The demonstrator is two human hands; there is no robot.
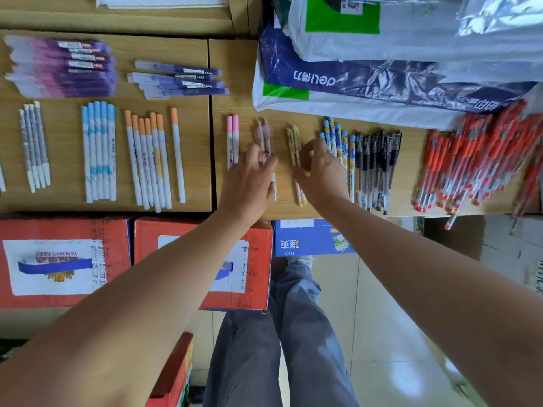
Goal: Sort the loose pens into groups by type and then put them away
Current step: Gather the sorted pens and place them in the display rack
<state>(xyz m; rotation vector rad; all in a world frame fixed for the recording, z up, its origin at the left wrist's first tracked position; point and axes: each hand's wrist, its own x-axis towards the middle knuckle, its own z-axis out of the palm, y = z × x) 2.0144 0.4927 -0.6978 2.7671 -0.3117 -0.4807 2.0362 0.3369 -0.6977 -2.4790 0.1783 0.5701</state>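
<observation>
Sorted rows of pens lie on a wooden desk (411, 183). My left hand (249, 183) lies with straight, motion-blurred fingers on the clear pink pens (264, 136). My right hand (321, 174) has curled fingers, with thumb and index pinching the two yellow pens (293, 142). Two pink-capped pens (232, 136) lie left of my left hand. Blue smiley-print pens (338, 136) and black gel pens (379, 160) lie just right of my right hand. A loose heap of red gel pens (470, 160) covers the far right.
On the left desk (194, 127) lie orange-capped pens (150, 160), blue-white pens (98, 154), grey pens (33, 145), purple pens (179, 79) and a purple-pink stack (61, 66). Plastic bags (367, 69) cover the back right. Red cartons (111, 259) and a blue carton (311, 237) stand below the desks.
</observation>
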